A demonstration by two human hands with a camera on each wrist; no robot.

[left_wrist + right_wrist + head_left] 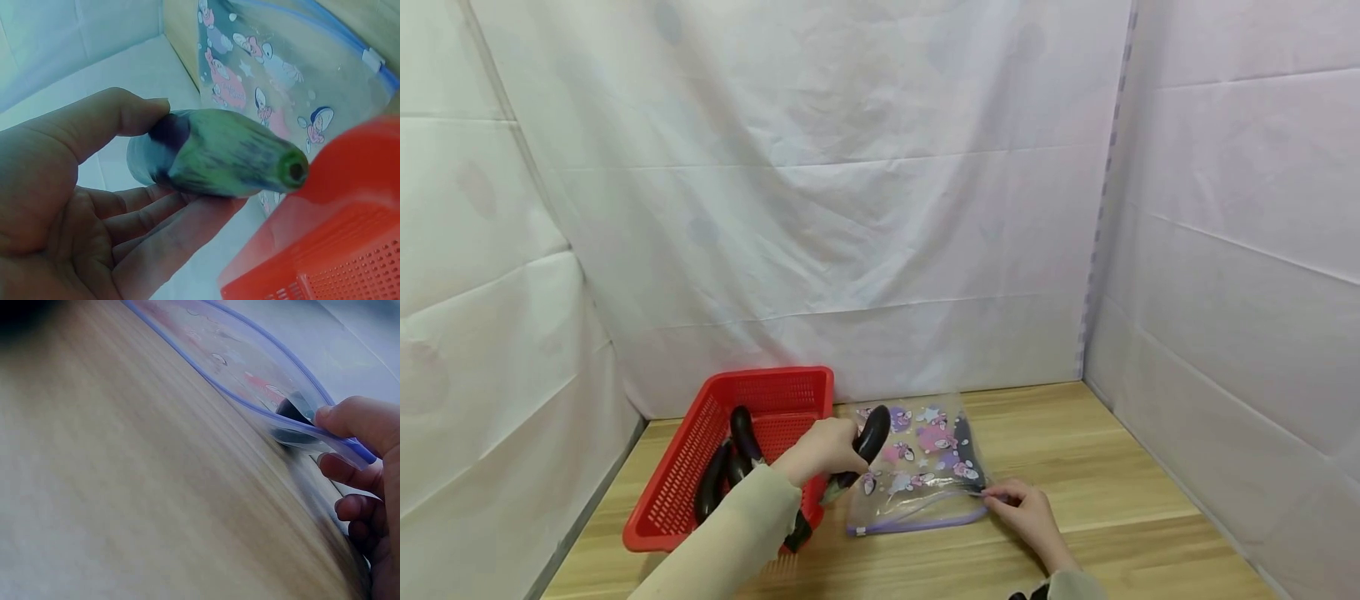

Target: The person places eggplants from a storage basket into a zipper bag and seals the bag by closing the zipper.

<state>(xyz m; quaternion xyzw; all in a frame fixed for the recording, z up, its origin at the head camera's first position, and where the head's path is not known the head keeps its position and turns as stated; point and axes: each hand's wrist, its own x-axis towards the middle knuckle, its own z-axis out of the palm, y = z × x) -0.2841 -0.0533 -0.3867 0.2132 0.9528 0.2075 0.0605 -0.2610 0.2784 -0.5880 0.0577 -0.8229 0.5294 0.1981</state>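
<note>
Smooth, glossy eggplant; shiny plastic bag; plastic basket; wood-grain table; creased matt sheeting, perhaps cloth.

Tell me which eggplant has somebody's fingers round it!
The eggplant in the left hand, its green stem toward the red basket. The other eggplants lie loose in that basket; a dark shape is inside the patterned bag, whose edge the right hand pinches.

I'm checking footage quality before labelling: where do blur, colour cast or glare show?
Head: mostly clear, with small glints on the patterned bag; left wrist: a blue-green cast, the eggplant readable but the red basket soft; right wrist: the wooden tabletop smeared, and a dark patch in the upper left corner, too blurred to identify.
</note>
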